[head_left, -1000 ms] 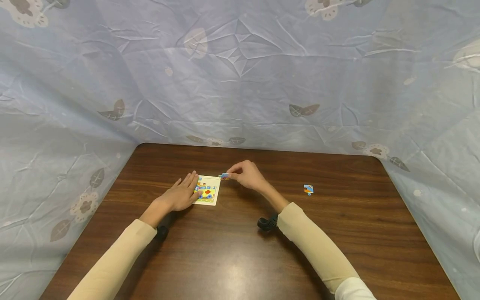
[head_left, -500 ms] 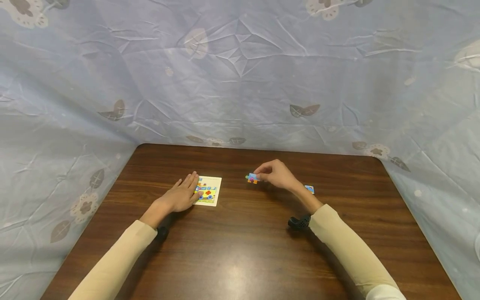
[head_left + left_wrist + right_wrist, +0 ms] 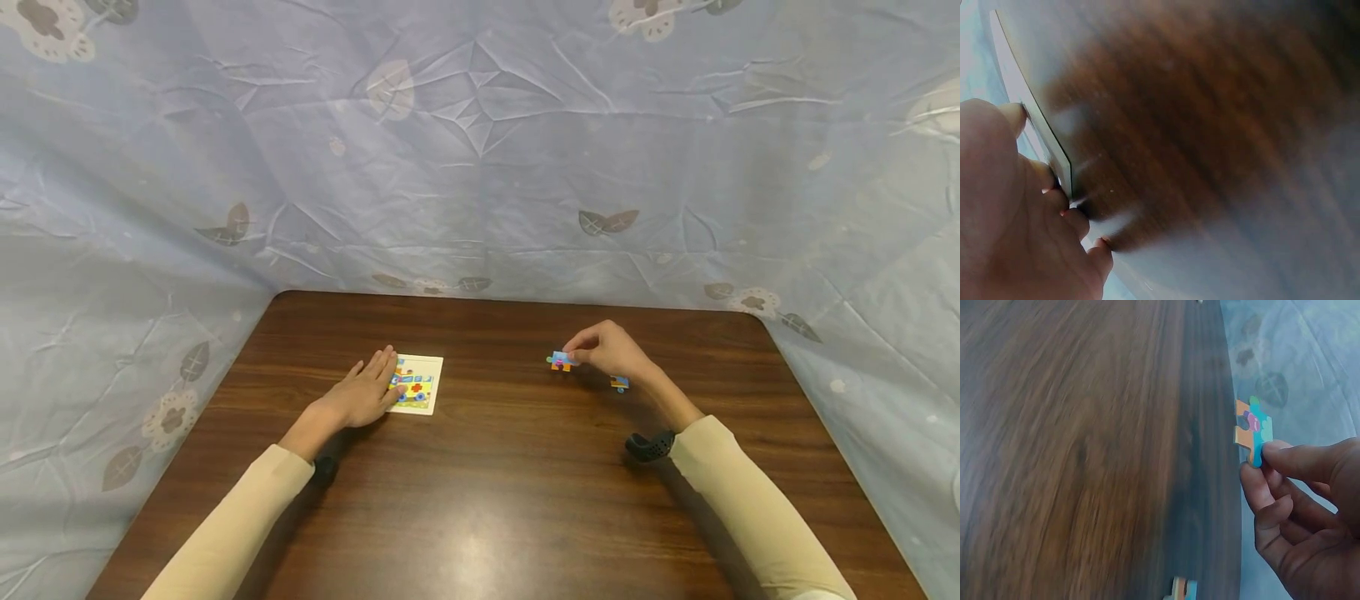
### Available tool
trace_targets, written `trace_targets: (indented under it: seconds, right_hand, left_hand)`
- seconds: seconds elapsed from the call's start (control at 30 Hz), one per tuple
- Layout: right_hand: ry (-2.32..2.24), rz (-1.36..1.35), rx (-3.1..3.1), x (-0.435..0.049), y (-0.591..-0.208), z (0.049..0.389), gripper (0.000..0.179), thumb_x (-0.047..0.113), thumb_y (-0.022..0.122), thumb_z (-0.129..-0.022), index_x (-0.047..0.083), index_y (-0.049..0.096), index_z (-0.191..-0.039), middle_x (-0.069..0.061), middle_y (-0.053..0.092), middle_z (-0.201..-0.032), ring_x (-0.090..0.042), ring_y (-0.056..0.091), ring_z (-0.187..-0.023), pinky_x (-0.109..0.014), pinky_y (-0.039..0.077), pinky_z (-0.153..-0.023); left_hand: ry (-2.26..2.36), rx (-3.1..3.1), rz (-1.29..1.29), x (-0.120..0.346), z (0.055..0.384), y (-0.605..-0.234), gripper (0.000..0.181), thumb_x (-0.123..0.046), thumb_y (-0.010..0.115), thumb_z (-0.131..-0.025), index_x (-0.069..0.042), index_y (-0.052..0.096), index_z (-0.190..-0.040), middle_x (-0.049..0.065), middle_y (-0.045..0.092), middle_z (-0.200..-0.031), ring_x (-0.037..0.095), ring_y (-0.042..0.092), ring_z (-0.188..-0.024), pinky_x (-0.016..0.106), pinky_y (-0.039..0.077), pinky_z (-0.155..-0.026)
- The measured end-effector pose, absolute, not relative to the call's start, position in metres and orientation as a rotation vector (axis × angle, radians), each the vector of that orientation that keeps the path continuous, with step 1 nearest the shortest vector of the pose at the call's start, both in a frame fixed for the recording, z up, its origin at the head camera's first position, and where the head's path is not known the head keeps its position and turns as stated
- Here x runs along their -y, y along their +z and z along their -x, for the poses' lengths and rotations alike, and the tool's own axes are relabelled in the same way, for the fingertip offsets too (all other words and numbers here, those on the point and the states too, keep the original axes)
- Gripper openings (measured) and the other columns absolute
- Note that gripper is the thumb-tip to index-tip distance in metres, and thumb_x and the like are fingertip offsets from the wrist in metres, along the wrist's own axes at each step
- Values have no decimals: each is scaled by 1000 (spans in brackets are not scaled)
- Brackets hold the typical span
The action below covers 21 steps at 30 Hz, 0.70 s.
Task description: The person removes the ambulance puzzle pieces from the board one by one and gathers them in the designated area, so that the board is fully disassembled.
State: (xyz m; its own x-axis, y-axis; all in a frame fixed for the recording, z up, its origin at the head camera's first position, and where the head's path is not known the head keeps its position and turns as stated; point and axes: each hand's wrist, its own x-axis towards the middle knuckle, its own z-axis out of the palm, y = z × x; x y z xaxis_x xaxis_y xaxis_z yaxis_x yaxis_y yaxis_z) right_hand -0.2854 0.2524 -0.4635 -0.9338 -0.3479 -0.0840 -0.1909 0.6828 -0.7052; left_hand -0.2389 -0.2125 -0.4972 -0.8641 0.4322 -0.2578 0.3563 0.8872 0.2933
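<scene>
My left hand [image 3: 362, 390] lies with straight fingers over the left part of a small puzzle board [image 3: 437, 361]. The board has a pale frame and a yellow vehicle picture with a red cross; its left side is hidden under the hand. In the left wrist view the fingers touch the edge of the board [image 3: 1052, 147]. Between thumb and fingertips my right hand [image 3: 617, 353] pinches a blue and orange jigsaw piece [image 3: 1254, 428] with a pink figure on it, held above the table. Below that hand, a second jigsaw piece [image 3: 619, 383] lies on the table.
The brown wooden table [image 3: 480, 467] has rounded far corners. A pale blue patterned cloth [image 3: 480, 167] hangs behind it and along both sides. A black wrist device [image 3: 649, 447] sits under the right wrist.
My right hand has moved right, away from the board, carrying the pinched jigsaw piece toward the second piece on the table. The left hand stays on the board.
</scene>
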Motion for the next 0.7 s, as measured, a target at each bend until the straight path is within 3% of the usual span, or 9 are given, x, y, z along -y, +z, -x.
trace_targets:
  seconds: [0.37,0.7]
  right_hand:
    - [-1008,333,-2685,-278,-472,278,12,17,75,-98,11,83,-104,-6,81,-95,-19,63,-83,-30,48,-69]
    - [-967,309,-2705,-283,-477,275,10,11,74,-97,8,83,-101,-8,81,-92,-16,63,-78,-27,49,-67]
  left_hand:
    - [341,-2746,-587,213,238,-498,77,-45,35,-115,3,7,-167,23,-1,-177,43,3,-165,66,6,-132]
    - [335,-2754,-588,213,238,-501,77,-46,35,-114,3,6,-167,22,-1,-177,43,3,-165,66,7,-132]
